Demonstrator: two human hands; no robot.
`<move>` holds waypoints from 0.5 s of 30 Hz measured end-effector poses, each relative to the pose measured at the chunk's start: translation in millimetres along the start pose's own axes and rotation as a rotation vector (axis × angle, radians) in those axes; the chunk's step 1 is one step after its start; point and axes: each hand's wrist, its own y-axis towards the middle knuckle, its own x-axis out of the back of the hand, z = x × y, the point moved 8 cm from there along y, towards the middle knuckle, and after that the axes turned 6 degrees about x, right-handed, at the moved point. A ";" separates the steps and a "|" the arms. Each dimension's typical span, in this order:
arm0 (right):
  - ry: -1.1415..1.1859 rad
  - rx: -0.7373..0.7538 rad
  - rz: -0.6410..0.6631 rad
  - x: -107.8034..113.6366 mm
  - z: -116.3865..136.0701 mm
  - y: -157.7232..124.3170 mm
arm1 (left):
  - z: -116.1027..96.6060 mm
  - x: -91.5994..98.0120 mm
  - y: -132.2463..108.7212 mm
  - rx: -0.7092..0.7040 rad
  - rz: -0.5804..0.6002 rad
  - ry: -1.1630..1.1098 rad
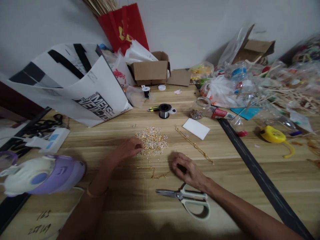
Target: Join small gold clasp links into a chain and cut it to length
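Note:
My left hand (127, 149) is at the left edge of a pile of small gold and clear beads (153, 140). Its fingers are pressed together, and whatever they pinch is hidden. My right hand (186, 168) is curled with thumb and fingertips together. A thin gold beaded chain (153, 175) lies on the wood in front of me and runs to those fingertips. Just below the right hand, scissors with pale handles (183, 196) point left. A second gold chain (192, 143) stretches diagonally beyond the right hand, beside a white card (196, 128).
Wire spools (164, 111), a cutter knife (153, 108) and a bead jar (198, 110) stand behind the pile. At left are a purple-and-white appliance (50, 175), a power strip (56, 140) and a paper bag (100, 90). A yellow tape measure (273, 134) and clutter lie right.

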 end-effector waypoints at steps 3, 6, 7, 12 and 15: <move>0.000 -0.003 0.015 -1.0 1.0 0.2 | 1.7 1.8 -7.1 0.069 0.074 0.047; 0.004 -0.020 0.043 -2.4 0.9 -0.4 | 1.4 -1.1 -10.3 0.070 0.087 0.050; 0.003 -0.026 0.046 -2.5 0.4 -0.9 | 2.0 -2.5 -9.8 0.065 0.073 0.043; -0.018 -0.064 0.068 -4.2 -4.4 -3.7 | 7.4 -6.9 -1.7 0.019 -0.013 0.001; -0.013 -0.077 0.083 -6.0 -6.6 -4.8 | 12.4 -2.6 1.8 0.040 -0.058 -0.056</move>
